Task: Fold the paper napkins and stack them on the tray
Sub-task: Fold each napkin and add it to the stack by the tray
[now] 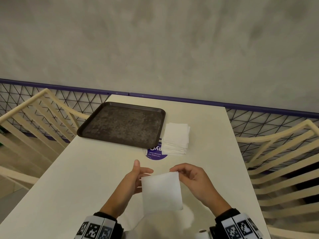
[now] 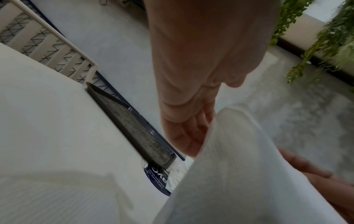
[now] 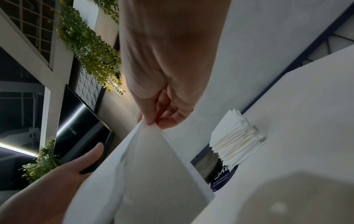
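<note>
A white paper napkin (image 1: 161, 192) hangs in the air above the near part of the table. My right hand (image 1: 176, 171) pinches its top right corner between thumb and fingers; the right wrist view shows this pinch of my right hand (image 3: 159, 119) on the napkin (image 3: 157, 166). My left hand (image 1: 143, 169) is at the napkin's left edge with its thumb raised and its fingers straight behind the sheet. In the left wrist view the napkin (image 2: 239, 166) covers the fingertips of my left hand (image 2: 191, 133). The dark brown tray (image 1: 120, 125) lies bare at the far left. A stack of white napkins (image 1: 176, 138) sits just right of it.
A round purple sticker (image 1: 156, 155) lies partly under the tray and the stack. Another flat white sheet (image 1: 133, 219) lies on the table (image 1: 86, 169) near my left wrist. Cream slatted chairs (image 1: 34, 118) flank both sides. A grey wall with a wire-mesh rail backs the table.
</note>
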`<state>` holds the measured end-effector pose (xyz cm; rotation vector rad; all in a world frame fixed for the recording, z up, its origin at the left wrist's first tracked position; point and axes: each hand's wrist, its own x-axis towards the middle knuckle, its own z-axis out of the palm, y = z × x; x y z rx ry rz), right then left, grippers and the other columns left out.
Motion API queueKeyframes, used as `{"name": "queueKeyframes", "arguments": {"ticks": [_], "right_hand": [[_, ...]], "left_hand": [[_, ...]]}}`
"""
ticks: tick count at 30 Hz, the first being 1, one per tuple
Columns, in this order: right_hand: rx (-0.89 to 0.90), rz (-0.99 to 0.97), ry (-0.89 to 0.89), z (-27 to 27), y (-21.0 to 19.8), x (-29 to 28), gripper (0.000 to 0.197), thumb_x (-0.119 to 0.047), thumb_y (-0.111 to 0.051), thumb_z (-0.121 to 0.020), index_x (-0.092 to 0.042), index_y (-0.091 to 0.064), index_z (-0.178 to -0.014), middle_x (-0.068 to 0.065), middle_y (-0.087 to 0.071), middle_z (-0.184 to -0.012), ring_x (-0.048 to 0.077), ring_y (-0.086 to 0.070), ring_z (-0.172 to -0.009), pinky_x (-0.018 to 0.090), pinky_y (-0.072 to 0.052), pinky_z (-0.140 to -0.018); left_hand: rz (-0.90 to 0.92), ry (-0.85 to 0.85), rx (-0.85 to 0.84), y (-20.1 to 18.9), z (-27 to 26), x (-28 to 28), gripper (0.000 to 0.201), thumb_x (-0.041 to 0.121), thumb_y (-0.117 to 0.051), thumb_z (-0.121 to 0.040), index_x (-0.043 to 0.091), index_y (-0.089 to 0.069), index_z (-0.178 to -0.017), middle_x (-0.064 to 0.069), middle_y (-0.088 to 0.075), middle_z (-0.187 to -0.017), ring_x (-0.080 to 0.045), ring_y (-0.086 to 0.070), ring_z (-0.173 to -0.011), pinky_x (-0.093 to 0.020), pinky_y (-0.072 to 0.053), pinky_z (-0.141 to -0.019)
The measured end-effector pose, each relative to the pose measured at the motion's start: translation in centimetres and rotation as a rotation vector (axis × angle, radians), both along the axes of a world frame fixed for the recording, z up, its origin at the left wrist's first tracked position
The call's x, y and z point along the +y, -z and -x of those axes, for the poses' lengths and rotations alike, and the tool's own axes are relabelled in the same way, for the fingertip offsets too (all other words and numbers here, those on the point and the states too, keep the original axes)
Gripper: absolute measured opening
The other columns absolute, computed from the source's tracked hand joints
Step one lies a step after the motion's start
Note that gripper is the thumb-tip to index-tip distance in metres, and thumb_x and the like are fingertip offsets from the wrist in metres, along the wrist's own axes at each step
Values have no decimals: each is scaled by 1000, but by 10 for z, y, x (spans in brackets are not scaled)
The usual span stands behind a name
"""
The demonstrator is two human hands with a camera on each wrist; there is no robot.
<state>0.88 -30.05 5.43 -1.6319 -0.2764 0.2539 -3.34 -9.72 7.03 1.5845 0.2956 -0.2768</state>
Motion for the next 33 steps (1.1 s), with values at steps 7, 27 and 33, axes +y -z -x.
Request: {"name": "queueKeyframes", "arguments": {"ticks": [7,27,33], "right_hand": [[-46,45,2,3,1,0,32,6,-56,-87,-21,-74,-84,-5,-73,-90,12,-66,-89,18,-48,-80],[-187,462,-108,-2,-14,9,10,-28,-65,-86,-25,-72,-93,-19,-65,-87,-7,-55,-86,8,-42,-71],[-276,501,-137,0,-18,18,14,-33,-65,-85,-26,-72,-93,-25,-63,-82,-3,-56,-94,9,-43,-78]], "left_hand": [[-105,73,-136,6,1,2,9,18,-62,-87,17,-70,-87,0,-72,-91,-11,-64,-78,-18,-51,-66],[-366,104,-366,14,-2,-2,15,23,-65,-84,37,-67,-78,24,-66,-89,1,-59,-83,-16,-52,-66],[-446,114,-466,10,-1,-8,23,24,-66,-84,43,-64,-71,31,-65,-82,3,-60,-82,-11,-47,-63]]}}
